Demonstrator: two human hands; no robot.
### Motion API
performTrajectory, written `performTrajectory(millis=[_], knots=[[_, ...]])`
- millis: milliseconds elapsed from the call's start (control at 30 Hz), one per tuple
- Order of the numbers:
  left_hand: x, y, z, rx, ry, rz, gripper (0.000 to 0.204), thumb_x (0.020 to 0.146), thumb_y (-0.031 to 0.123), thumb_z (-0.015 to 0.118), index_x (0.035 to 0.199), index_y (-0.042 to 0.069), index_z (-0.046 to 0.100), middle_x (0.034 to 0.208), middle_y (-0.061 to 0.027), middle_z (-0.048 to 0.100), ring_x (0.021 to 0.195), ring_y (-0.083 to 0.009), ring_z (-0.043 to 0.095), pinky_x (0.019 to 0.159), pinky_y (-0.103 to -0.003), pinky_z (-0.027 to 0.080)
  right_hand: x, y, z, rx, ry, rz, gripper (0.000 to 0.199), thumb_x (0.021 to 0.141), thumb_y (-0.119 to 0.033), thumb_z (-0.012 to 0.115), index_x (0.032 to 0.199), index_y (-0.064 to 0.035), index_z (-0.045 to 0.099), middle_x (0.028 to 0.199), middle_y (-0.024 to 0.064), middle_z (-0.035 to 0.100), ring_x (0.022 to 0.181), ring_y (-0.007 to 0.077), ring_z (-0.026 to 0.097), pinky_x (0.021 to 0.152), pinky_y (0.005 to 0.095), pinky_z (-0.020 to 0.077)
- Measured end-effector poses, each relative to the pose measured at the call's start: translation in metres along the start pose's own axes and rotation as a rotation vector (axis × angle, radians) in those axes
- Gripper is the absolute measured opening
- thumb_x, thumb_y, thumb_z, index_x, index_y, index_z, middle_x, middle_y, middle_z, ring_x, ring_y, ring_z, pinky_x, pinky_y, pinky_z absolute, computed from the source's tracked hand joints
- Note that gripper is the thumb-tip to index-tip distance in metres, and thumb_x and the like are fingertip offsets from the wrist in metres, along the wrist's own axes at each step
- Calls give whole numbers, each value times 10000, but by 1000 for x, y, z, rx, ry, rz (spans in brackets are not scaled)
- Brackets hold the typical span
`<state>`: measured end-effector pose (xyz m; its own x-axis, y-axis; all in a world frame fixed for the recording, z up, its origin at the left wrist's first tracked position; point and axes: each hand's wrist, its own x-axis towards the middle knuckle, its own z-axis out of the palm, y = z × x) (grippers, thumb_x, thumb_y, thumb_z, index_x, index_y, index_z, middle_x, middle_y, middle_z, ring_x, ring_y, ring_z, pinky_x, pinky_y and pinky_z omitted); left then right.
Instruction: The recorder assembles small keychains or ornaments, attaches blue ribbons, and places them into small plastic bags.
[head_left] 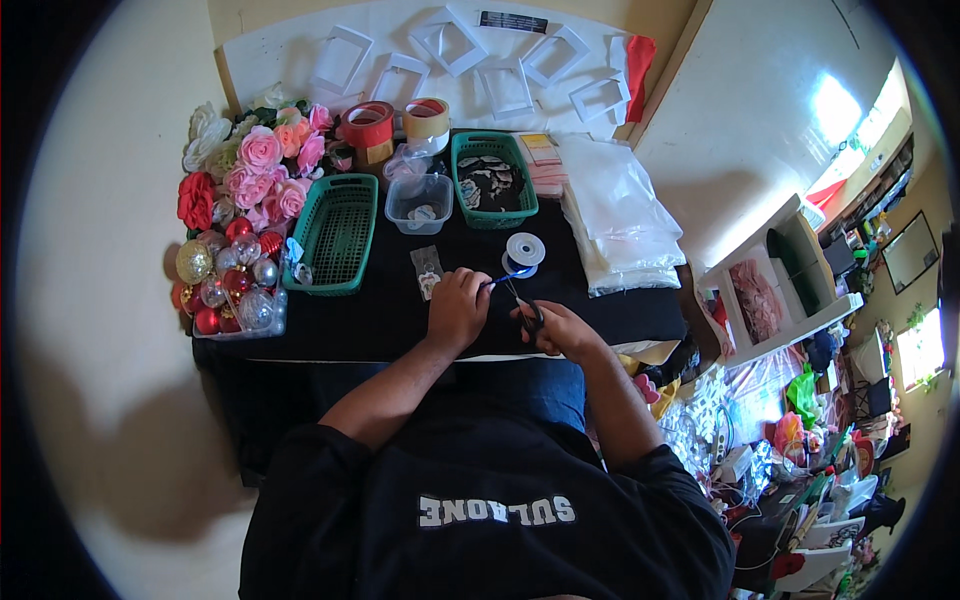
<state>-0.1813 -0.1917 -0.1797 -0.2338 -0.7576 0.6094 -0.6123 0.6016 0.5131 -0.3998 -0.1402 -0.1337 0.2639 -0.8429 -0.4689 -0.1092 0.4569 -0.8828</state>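
Note:
My left hand (459, 309) is closed, pinching the end of a narrow blue ribbon (507, 277). The ribbon runs from a white spool (525, 250) that sits on the black-covered table just beyond my hands. In my right hand (563, 330) are scissors with dark handles (531, 319); their blades point up toward the ribbon. Whether the blades touch the ribbon I cannot tell. Beside my left hand lies a small clear packet (426, 266) with a pale piece inside, its lower end close to my fingers.
Green baskets (368, 205) (530, 205) and a clear tub (420, 222) stand beyond my hands. Artificial flowers (262, 150) and a box of baubles (230, 280) fill the left side. Tape rolls (368, 125) stand behind; clear plastic bags (622, 215) are stacked at right.

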Motion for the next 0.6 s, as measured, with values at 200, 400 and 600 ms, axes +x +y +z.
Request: performTrajectory(millis=[200,400,600], knots=[[-1,-1,1,13,-18,-7,118,937,159,691,1008,66,691,975,-123,669,924,-339,649,806,-468,499,13,1,12,-28,14,-66,429,1042,-427,590,1260,-59,628,848,44,661,525,76,484,473,238,353],[-1,-2,2,22,4,13,117,925,150,710,1001,63,686,964,-125,674,891,-344,655,782,-464,505,12,-1,16,-18,35,-69,479,1003,-468,672,1237,-52,623,841,35,663,544,69,480,499,234,370],[-2,-4,2,11,2,26,133,915,126,720,1023,62,674,971,-126,670,907,-343,651,778,-466,499,15,1,14,-26,27,-92,491,999,-450,683,1284,-56,611,826,18,647,544,56,466,491,227,348]])
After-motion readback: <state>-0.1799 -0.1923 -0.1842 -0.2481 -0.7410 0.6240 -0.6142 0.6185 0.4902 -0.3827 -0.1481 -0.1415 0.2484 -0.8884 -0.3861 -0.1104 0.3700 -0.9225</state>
